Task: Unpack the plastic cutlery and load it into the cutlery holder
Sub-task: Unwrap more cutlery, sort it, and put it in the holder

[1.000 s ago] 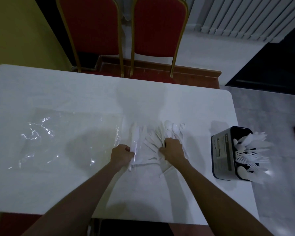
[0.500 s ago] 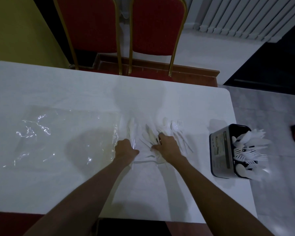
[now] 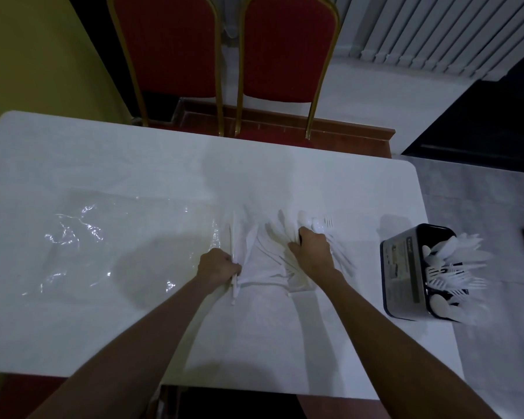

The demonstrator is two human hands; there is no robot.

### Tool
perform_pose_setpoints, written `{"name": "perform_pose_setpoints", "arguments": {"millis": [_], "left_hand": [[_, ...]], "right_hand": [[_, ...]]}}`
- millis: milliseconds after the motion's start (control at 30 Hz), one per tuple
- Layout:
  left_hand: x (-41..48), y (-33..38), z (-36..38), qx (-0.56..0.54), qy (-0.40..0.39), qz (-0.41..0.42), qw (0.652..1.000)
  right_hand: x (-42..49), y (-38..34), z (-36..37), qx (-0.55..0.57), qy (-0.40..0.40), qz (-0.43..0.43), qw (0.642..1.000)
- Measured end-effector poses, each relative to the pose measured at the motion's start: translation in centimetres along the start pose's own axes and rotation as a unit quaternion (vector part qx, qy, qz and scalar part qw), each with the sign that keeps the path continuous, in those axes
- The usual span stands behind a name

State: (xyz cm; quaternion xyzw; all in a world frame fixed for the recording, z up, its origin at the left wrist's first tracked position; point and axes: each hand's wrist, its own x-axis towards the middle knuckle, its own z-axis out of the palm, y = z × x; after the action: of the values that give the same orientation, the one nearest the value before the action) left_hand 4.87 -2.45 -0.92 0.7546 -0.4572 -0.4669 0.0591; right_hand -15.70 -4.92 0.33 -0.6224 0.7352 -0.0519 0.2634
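Curled left hand (image 3: 220, 266), curled right hand (image 3: 312, 253)

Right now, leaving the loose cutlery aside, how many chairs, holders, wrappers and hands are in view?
Red padded chairs with gold frames: 2
Black box-shaped cutlery holder: 1
Clear plastic wrapper: 1
Hands: 2, left hand and right hand, both gripping white plastic cutlery
Total: 6

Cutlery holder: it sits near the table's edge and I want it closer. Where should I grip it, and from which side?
Probably grip the holder across its outer walls below the rim, coming from the table side: cutlery fills and overhangs its opening, leaving no finger room inside.
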Motion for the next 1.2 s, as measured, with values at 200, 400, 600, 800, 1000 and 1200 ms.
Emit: {"name": "perform_pose_setpoints", "arguments": {"millis": [200, 400, 600, 800, 1000, 1200], "left_hand": [[0.6, -1.1, -0.7, -0.054, 0.003, 0.011, 0.998], [0.4, -1.4, -1.5, -0.131, -0.01, 0.013, 0.991], [0.1, -1.5, -2.2, -0.186, -0.057, 0.01, 0.981], [-0.3, -1.3, -3.8, -0.215, -0.122, 0.037, 0.968], [-1.2, 1.1, -5.1, -0.216, -0.174, 0.067, 0.959], [-3.0, 6.9, -4.9, -0.209, -0.187, 0.143, 0.949]], "right_hand": [[-0.4, -1.0, 1.3, -0.014, -0.06, -0.05, 0.997], [-1.2, -1.1, 2.9, -0.145, -0.053, -0.042, 0.987], [-1.0, -1.8, 2.6, -0.178, -0.079, -0.053, 0.979], [-1.5, -1.7, 0.4, -0.061, -0.08, -0.033, 0.994], [-3.4, -1.1, -3.9, 0.301, -0.079, 0.047, 0.949], [-5.5, 0.0, -9.1, 0.459, -0.056, 0.043, 0.885]]}}
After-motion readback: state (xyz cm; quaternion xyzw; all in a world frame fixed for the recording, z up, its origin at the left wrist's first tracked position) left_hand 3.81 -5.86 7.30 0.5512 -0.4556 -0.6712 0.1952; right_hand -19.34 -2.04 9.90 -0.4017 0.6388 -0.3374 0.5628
